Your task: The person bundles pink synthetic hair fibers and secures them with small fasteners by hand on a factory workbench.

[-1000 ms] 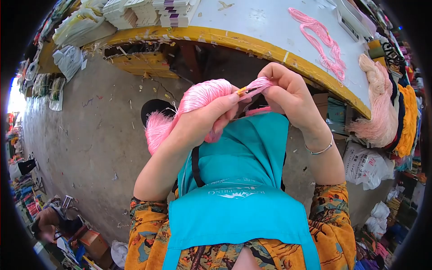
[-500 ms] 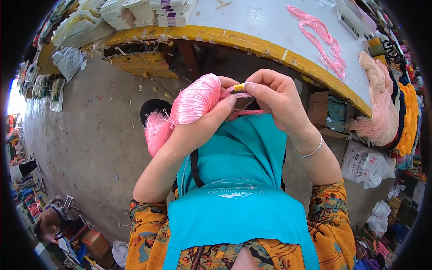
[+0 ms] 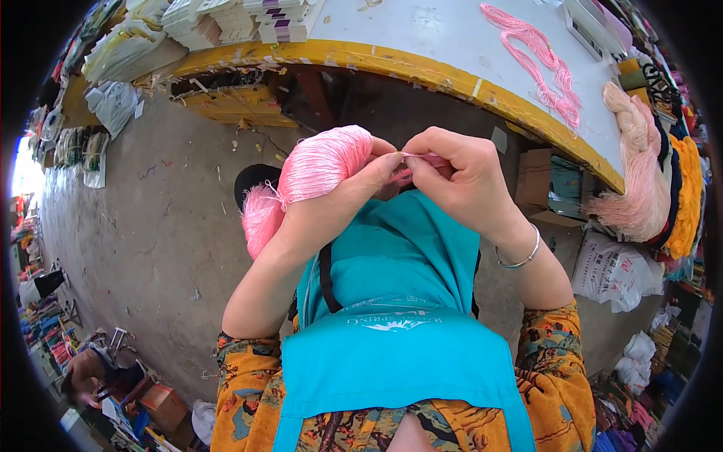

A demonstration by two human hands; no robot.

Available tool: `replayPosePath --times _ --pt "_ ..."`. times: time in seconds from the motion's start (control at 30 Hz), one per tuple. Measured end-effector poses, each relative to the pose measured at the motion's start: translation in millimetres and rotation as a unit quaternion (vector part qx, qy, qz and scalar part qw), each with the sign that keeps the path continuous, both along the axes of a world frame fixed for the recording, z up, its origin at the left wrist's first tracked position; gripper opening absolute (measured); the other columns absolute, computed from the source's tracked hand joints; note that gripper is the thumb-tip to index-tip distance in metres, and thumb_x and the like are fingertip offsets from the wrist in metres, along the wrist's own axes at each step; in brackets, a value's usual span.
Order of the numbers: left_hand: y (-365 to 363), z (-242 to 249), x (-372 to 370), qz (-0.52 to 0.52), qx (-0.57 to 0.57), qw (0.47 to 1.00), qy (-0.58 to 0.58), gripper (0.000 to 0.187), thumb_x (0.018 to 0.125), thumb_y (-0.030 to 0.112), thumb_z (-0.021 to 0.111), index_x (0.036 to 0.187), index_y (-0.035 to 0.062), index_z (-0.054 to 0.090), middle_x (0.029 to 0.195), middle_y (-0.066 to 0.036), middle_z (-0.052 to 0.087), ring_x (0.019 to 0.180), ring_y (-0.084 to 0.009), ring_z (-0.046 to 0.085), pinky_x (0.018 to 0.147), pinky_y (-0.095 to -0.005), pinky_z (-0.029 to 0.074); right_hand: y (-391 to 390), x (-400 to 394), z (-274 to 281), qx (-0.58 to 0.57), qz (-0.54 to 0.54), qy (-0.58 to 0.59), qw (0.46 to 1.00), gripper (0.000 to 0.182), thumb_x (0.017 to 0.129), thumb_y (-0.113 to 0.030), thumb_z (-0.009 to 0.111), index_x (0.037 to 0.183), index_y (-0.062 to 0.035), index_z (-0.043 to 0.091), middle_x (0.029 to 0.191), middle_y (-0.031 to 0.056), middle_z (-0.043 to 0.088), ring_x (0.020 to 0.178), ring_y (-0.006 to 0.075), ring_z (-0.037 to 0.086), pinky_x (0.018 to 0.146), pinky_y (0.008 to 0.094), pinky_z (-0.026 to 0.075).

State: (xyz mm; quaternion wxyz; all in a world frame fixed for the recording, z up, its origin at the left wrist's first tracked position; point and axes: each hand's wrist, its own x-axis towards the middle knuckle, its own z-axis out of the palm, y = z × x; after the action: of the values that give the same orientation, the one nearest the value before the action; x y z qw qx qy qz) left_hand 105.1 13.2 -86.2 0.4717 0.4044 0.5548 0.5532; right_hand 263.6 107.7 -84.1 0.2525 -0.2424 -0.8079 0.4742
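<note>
A thick skein of shiny pink thread (image 3: 320, 167) hangs over my left hand (image 3: 340, 197), which is closed round it. Its loose, tied end droops to the left beside my wrist. My right hand (image 3: 463, 177) pinches pink strands (image 3: 433, 160) of thread, and its fingertips almost meet my left thumb. Below the fingertips, more pink thread shows in the gap between the hands. Both hands are in front of a teal apron (image 3: 407, 256). My curled fingers hide part of the strands.
A yellow-edged table (image 3: 422, 68) runs across the far side, bearing a loose pink hank (image 3: 538, 56) and stacked paper bundles (image 3: 279, 19). Peach thread (image 3: 633, 151) and orange thread (image 3: 684, 196) hang at its right end. A white sack (image 3: 614, 271) lies on the floor.
My right hand has moved slightly left, closing toward my left thumb. The small yellow band on the strands is now out of sight.
</note>
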Motion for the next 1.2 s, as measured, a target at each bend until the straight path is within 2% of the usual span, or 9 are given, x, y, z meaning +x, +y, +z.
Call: replayPosePath --times 0.03,0.27,0.33,0.43,0.53,0.87,0.93,1.13,1.2 --pt "0 -1 0 0.0 0.0 1.0 0.0 0.014 0.088 0.011 0.066 0.089 -0.0034 0.066 0.079 -0.006 0.064 0.07 -0.0089 0.06 0.062 -0.0235 0.049 1 0 -1 0.028 0.007 -0.001 1.0 0.005 0.083 0.003 0.061 0.087 0.0022 0.064 0.067 0.0021 0.058 0.06 0.0024 0.049 0.053 0.0194 0.039" --pt "5 -15 -6 -0.027 -0.005 0.999 0.023 0.016 0.086 0.012 0.065 0.086 -0.0043 0.066 0.073 -0.006 0.063 0.067 -0.009 0.059 0.06 -0.0245 0.048 3 4 0 0.031 0.034 -0.032 0.998 0.006 0.083 0.004 0.06 0.086 0.0017 0.064 0.069 0.0038 0.06 0.061 0.0051 0.054 0.054 0.0205 0.043" --pt "5 -12 -5 -0.033 -0.017 0.999 0.013 0.017 0.086 0.012 0.065 0.086 -0.0045 0.066 0.072 -0.005 0.063 0.067 -0.0094 0.059 0.06 -0.025 0.048 3 3 -5 0.071 0.031 -0.003 0.997 0.004 0.081 -0.005 0.063 0.083 -0.002 0.064 0.067 0.0115 0.061 0.057 0.0195 0.06 0.052 0.0274 0.047" --pt "4 -12 -4 -0.027 -0.039 0.999 0.011 0.015 0.085 0.01 0.063 0.08 -0.0046 0.066 0.071 -0.006 0.062 0.065 -0.0107 0.059 0.06 -0.0257 0.048 7 5 -8 0.135 0.05 -0.012 0.989 0.003 0.081 -0.006 0.063 0.082 -0.0038 0.064 0.069 0.0112 0.063 0.059 0.0244 0.062 0.052 0.0299 0.048" --pt "3 -19 -6 -0.041 -0.002 0.998 0.045 0.015 0.084 0.007 0.061 0.075 -0.0041 0.065 0.069 -0.007 0.061 0.062 -0.0121 0.058 0.059 -0.0272 0.047 10 5 -13 0.194 0.074 0.005 0.978 0.002 0.08 -0.005 0.062 0.083 -0.0055 0.063 0.068 0.0098 0.062 0.06 0.0258 0.063 0.052 0.0319 0.048" --pt "1 -18 -3 -0.04 0.014 0.996 0.081 0.019 0.085 0.009 0.063 0.071 -0.0028 0.059 0.064 -0.007 0.054 0.058 -0.0126 0.05 0.056 -0.0296 0.043 9 10 -15 0.294 0.084 0.011 0.952 0.012 0.071 -0.003 0.066 0.083 -0.0053 0.062 0.066 0.0074 0.059 0.059 0.0248 0.062 0.05 0.0329 0.048" --pt "1 -16 -3 -0.042 0.012 0.996 0.084 0.019 0.086 0.01 0.063 0.071 -0.0025 0.059 0.063 -0.007 0.053 0.058 -0.0122 0.049 0.055 -0.0298 0.042 8 10 -15 0.342 0.077 0.02 0.936 0.015 0.07 -0.004 0.067 0.083 -0.0045 0.062 0.064 0.006 0.057 0.057 0.0223 0.06 0.047 0.0316 0.047" --pt "0 -15 -3 -0.051 0.013 0.995 0.089 0.018 0.087 0.01 0.062 0.073 -0.0018 0.059 0.063 -0.007 0.052 0.059 -0.011 0.047 0.055 -0.0288 0.042 7 15 -16 0.435 0.084 0.0 0.897 0.015 0.069 -0.005 0.066 0.083 -0.0049 0.063 0.061 0.0041 0.053 0.054 0.0176 0.058 0.042 0.0281 0.043" --pt "0 -15 -4 -0.065 0.015 0.993 0.096 0.017 0.086 0.009 0.062 0.074 -0.0022 0.06 0.064 -0.008 0.053 0.059 -0.0109 0.049 0.056 -0.0281 0.043 7 16 -14 0.427 0.089 -0.005 0.9 0.012 0.072 -0.004 0.065 0.083 -0.0043 0.063 0.062 0.0046 0.054 0.054 0.0182 0.058 0.043 0.0282 0.044"
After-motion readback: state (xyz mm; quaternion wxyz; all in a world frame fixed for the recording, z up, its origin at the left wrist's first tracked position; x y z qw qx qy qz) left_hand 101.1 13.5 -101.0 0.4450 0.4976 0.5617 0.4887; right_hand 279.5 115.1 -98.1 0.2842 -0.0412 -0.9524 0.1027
